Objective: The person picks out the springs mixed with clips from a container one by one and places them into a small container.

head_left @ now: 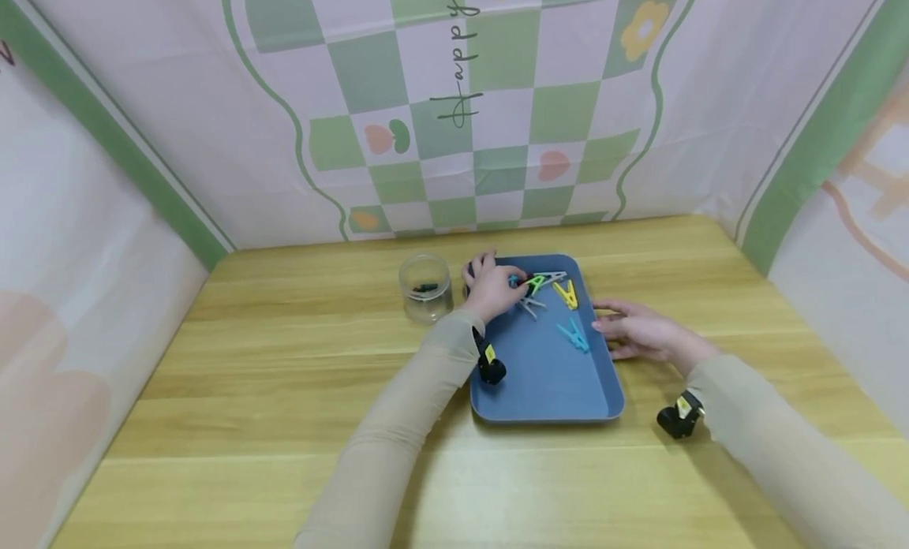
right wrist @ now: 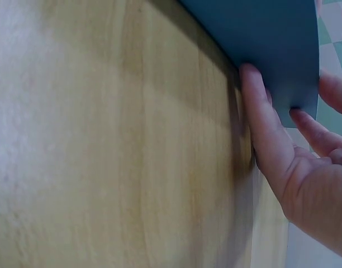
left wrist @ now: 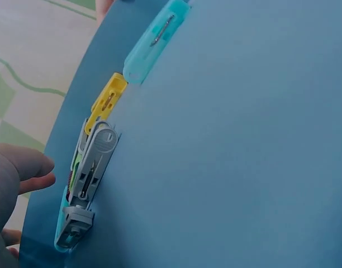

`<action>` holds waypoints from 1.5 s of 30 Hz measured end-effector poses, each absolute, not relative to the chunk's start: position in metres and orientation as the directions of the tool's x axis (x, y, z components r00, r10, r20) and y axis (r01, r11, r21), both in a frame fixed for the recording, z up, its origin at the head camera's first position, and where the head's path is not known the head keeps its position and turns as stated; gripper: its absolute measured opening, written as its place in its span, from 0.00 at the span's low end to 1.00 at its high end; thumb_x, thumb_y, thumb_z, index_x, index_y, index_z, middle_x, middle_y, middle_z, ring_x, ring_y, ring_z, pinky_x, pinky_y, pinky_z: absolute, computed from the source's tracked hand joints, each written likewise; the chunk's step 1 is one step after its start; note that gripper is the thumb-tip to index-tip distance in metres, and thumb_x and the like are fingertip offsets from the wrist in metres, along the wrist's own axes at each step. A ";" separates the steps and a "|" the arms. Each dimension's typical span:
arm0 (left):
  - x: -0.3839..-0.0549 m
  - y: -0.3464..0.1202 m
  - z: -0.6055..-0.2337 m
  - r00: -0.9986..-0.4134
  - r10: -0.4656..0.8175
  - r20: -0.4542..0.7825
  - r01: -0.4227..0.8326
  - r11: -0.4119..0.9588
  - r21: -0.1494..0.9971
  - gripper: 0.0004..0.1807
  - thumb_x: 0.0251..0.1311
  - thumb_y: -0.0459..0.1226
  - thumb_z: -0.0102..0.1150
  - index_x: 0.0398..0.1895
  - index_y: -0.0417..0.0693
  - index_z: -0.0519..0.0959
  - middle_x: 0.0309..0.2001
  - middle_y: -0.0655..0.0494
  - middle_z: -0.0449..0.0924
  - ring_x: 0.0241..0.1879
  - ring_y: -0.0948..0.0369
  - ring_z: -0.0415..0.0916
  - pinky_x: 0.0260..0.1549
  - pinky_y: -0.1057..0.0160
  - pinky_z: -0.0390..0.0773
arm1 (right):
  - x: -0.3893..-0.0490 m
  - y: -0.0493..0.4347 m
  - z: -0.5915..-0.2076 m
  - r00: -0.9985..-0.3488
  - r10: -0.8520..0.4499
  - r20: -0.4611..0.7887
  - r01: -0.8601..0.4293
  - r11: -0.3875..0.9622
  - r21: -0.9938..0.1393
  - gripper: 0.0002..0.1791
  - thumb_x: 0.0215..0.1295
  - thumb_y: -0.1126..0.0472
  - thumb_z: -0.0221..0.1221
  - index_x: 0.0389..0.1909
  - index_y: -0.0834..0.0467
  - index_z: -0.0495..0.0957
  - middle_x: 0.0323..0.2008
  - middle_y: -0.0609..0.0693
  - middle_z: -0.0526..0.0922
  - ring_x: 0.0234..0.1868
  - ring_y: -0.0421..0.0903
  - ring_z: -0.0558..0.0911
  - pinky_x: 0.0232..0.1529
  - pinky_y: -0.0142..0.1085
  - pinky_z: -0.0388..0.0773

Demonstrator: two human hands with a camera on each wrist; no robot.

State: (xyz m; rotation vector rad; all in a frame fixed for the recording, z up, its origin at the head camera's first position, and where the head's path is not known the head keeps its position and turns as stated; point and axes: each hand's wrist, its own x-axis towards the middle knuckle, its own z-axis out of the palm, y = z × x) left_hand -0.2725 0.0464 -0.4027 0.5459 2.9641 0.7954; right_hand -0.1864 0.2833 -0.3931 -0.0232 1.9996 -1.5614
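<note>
My left hand [head_left: 491, 287] hovers over the far left part of a blue tray [head_left: 540, 383], its thumb and fingertips beside a cluster of plastic clothespins. I see nothing held in it. In that cluster are a grey clothespin [left wrist: 94, 162], a green clothespin [head_left: 536, 284] and darker pieces partly hidden by the hand. A yellow clothespin [head_left: 566, 295] and a light blue clothespin [head_left: 574, 336] lie nearer the tray's right side. My right hand [head_left: 642, 330] touches the tray's right outer wall with extended fingers, as the right wrist view also shows.
Left of the tray stands a clear round jar [head_left: 426, 296] with a dark clip-like piece inside. Both stand on a wooden table [head_left: 284, 391]. A patterned cloth [head_left: 440, 139] hangs behind the table and along both sides.
</note>
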 end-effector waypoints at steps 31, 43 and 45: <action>-0.285 0.050 -0.408 -0.935 0.354 0.026 0.336 0.859 0.387 0.10 0.58 0.52 0.61 0.32 0.61 0.85 0.74 0.44 0.46 0.74 0.45 0.36 0.66 0.35 0.38 | -0.185 0.281 -0.391 -0.827 -0.349 -0.440 0.334 0.324 -0.885 0.39 0.72 0.60 0.46 0.73 0.65 0.34 0.68 0.75 0.50 0.54 0.48 0.76 0.53 0.47 0.76; -0.285 0.053 -0.405 -0.932 0.361 -0.010 0.336 0.878 0.342 0.12 0.59 0.53 0.60 0.28 0.58 0.84 0.75 0.46 0.46 0.74 0.46 0.36 0.66 0.35 0.39 | -0.184 0.281 -0.391 -0.828 -0.344 -0.443 0.335 0.331 -0.882 0.40 0.72 0.59 0.46 0.73 0.65 0.33 0.68 0.75 0.47 0.68 0.68 0.59 0.55 0.48 0.74; -0.284 0.054 -0.404 -0.934 0.357 -0.018 0.330 0.882 0.336 0.12 0.59 0.52 0.60 0.27 0.58 0.84 0.75 0.46 0.46 0.74 0.46 0.36 0.66 0.35 0.39 | -0.184 0.281 -0.391 -0.828 -0.343 -0.443 0.336 0.328 -0.883 0.40 0.72 0.59 0.47 0.73 0.65 0.33 0.68 0.75 0.48 0.68 0.68 0.59 0.55 0.48 0.74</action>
